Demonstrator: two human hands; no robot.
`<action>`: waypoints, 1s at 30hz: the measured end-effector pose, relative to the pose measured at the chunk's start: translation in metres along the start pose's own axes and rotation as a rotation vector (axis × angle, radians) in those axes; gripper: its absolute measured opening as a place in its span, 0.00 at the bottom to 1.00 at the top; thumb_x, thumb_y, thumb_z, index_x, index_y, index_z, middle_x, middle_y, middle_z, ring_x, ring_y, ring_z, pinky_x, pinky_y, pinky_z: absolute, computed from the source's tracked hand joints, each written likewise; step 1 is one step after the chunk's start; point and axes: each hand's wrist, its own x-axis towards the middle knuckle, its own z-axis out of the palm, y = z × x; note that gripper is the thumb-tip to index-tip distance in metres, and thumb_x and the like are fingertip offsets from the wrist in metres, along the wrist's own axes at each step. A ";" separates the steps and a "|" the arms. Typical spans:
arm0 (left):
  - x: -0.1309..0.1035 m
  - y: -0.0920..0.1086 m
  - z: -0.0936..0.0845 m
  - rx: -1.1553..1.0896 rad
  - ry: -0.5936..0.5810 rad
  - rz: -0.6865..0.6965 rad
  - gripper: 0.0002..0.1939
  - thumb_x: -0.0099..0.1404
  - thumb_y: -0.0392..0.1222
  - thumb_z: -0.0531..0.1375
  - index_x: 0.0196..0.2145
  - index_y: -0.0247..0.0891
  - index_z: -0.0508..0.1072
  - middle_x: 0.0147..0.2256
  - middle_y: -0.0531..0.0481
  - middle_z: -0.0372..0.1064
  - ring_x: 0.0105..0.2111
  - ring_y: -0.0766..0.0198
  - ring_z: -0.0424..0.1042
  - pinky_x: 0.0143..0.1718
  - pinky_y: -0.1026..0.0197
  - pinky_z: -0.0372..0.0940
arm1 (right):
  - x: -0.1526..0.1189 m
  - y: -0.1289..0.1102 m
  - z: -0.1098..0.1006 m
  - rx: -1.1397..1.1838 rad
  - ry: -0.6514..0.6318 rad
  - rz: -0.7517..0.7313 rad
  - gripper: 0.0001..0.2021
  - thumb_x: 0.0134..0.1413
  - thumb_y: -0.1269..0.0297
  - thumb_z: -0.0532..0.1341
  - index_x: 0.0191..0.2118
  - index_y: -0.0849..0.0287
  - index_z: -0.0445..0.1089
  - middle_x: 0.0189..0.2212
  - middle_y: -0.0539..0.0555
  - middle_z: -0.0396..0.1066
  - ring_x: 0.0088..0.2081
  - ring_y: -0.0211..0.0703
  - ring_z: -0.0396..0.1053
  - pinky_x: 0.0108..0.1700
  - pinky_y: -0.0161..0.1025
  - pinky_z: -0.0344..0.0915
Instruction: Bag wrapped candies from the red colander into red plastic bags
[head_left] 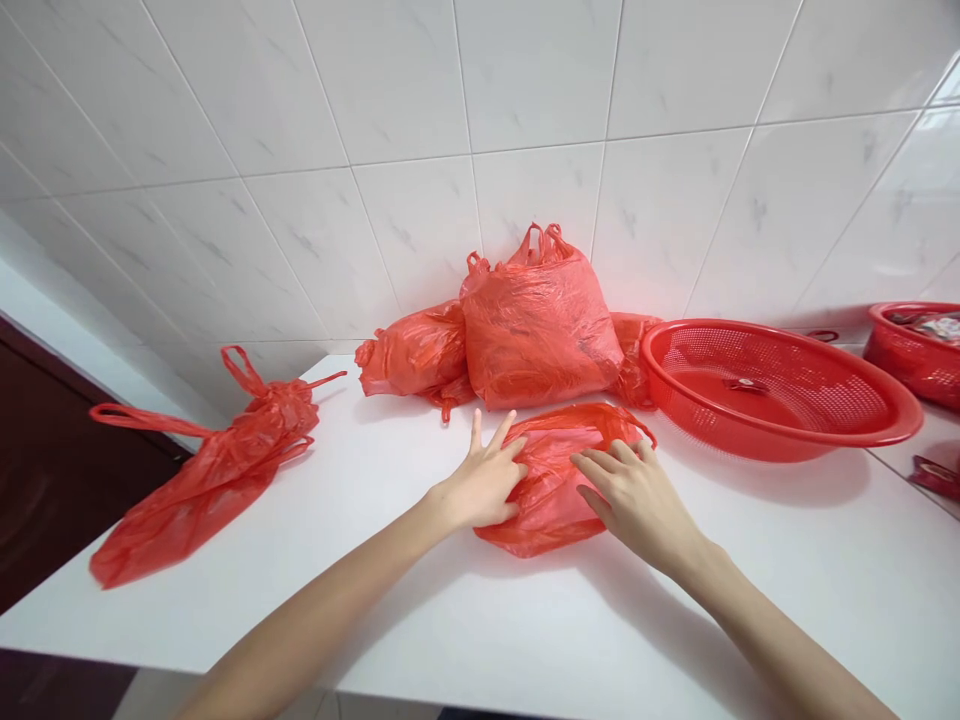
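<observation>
Counter (360, 450) backs up against the wall (540, 80), and the near bag (551, 470) is around the middle. Directly behind it there's the back bag (544, 335), with a side bundle (420, 350) on its left and a tucked-in bag (628, 345) on its right. Far-left bag (210, 480) is off on its own. Over right, a basket (750, 440) with a packet (745, 385) inside, then a second basket (900, 360), loose packet (936, 477) in front.

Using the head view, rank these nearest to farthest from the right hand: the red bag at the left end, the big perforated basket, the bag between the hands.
1. Bag between the hands: right at the right hand.
2. Big perforated basket: to the right, farther back.
3. Red bag at the left end: past the left hand.
</observation>
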 end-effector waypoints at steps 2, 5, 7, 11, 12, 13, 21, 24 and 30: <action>0.002 0.002 0.004 -0.014 0.080 0.033 0.07 0.66 0.39 0.60 0.37 0.39 0.80 0.63 0.37 0.64 0.72 0.35 0.39 0.63 0.18 0.28 | 0.000 0.001 0.003 0.017 0.038 -0.023 0.11 0.64 0.74 0.56 0.42 0.58 0.75 0.35 0.58 0.78 0.37 0.49 0.68 0.46 0.47 0.55; 0.004 0.006 0.007 -0.024 0.092 0.069 0.08 0.66 0.38 0.60 0.36 0.41 0.81 0.60 0.38 0.67 0.72 0.37 0.42 0.64 0.19 0.28 | 0.001 0.005 0.009 0.055 0.013 -0.047 0.11 0.63 0.76 0.57 0.43 0.58 0.75 0.35 0.57 0.79 0.40 0.50 0.69 0.52 0.50 0.54; 0.005 0.007 0.007 -0.034 0.049 0.082 0.07 0.64 0.39 0.63 0.38 0.42 0.82 0.61 0.37 0.66 0.72 0.36 0.41 0.64 0.19 0.31 | 0.002 0.008 0.014 0.085 -0.033 -0.079 0.11 0.63 0.72 0.59 0.49 0.58 0.74 0.40 0.58 0.79 0.44 0.52 0.70 0.57 0.53 0.53; 0.005 0.004 0.003 -0.049 -0.011 0.070 0.09 0.60 0.34 0.63 0.38 0.42 0.81 0.57 0.37 0.69 0.72 0.36 0.37 0.64 0.19 0.31 | 0.003 0.015 0.019 0.083 -0.208 -0.013 0.30 0.56 0.54 0.68 0.61 0.64 0.68 0.48 0.65 0.77 0.49 0.60 0.72 0.62 0.60 0.50; 0.005 0.002 0.002 -0.039 -0.026 0.055 0.10 0.59 0.31 0.63 0.36 0.41 0.81 0.55 0.38 0.70 0.73 0.36 0.36 0.64 0.19 0.31 | 0.003 0.016 0.019 0.059 -0.251 0.019 0.35 0.54 0.51 0.70 0.62 0.65 0.67 0.48 0.66 0.77 0.49 0.62 0.73 0.62 0.60 0.50; 0.005 0.000 0.001 -0.025 -0.036 0.038 0.11 0.57 0.29 0.62 0.35 0.40 0.81 0.54 0.38 0.71 0.73 0.36 0.34 0.64 0.19 0.31 | 0.002 0.016 0.018 0.033 -0.285 0.042 0.38 0.51 0.49 0.71 0.63 0.66 0.66 0.47 0.68 0.77 0.48 0.62 0.74 0.61 0.60 0.52; -0.001 -0.001 0.004 -0.024 0.290 0.145 0.08 0.65 0.34 0.60 0.31 0.40 0.79 0.50 0.43 0.74 0.70 0.40 0.47 0.66 0.21 0.30 | -0.002 0.007 0.003 -0.033 -0.374 0.064 0.35 0.45 0.41 0.72 0.51 0.65 0.74 0.37 0.64 0.78 0.41 0.60 0.75 0.48 0.49 0.56; -0.006 0.016 0.014 -0.015 0.493 0.150 0.14 0.71 0.32 0.54 0.33 0.39 0.79 0.48 0.46 0.76 0.63 0.48 0.61 0.67 0.27 0.38 | -0.001 0.006 0.004 -0.060 -0.267 0.051 0.23 0.58 0.42 0.65 0.39 0.63 0.76 0.29 0.61 0.78 0.38 0.57 0.74 0.46 0.49 0.56; -0.008 0.043 0.024 -0.002 0.243 0.042 0.11 0.69 0.33 0.54 0.37 0.35 0.77 0.39 0.42 0.78 0.43 0.53 0.73 0.48 0.50 0.64 | 0.000 0.005 0.009 -0.044 -0.196 -0.026 0.14 0.59 0.53 0.67 0.37 0.62 0.75 0.32 0.59 0.79 0.39 0.54 0.74 0.48 0.47 0.56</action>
